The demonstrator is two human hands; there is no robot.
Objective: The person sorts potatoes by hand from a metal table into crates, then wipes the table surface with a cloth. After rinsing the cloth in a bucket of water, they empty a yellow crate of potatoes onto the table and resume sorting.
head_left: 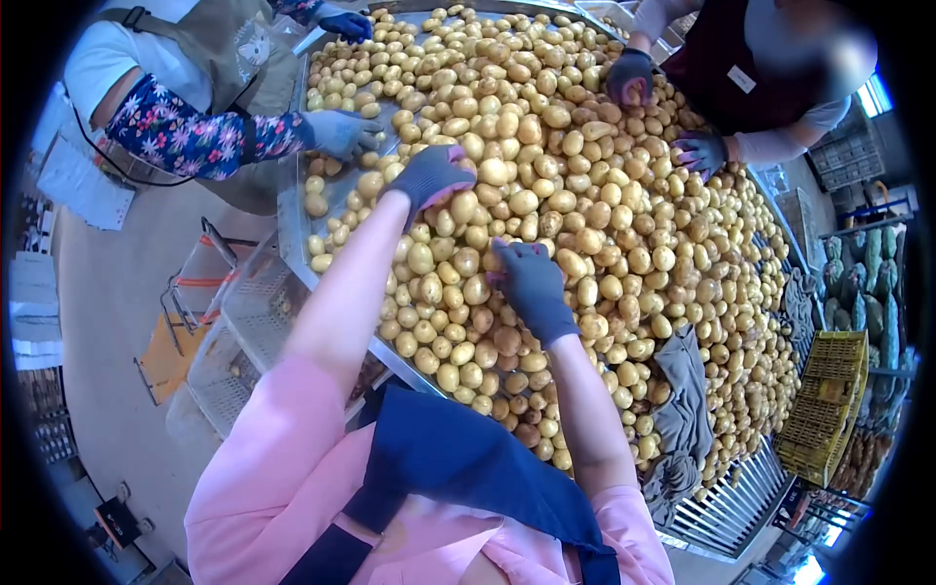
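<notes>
A broad heap of yellow-brown potatoes covers a metal table. My left hand, in a grey glove with pinkish fingers, reaches over the heap at its left part, its fingers curled down round a potato that is partly hidden. Nearer to me and to the right, my right hand, gloved alike, rests on the potatoes with bent fingers; what lies under its fingertips is hidden. A grey cloth lies on the potatoes to the right of my right forearm.
At the left, a co-worker's gloved hand touches the table's edge area. Another person's gloved hands are on the heap at the upper right. White crates stand below left, a yellow crate at the right beside metal slats.
</notes>
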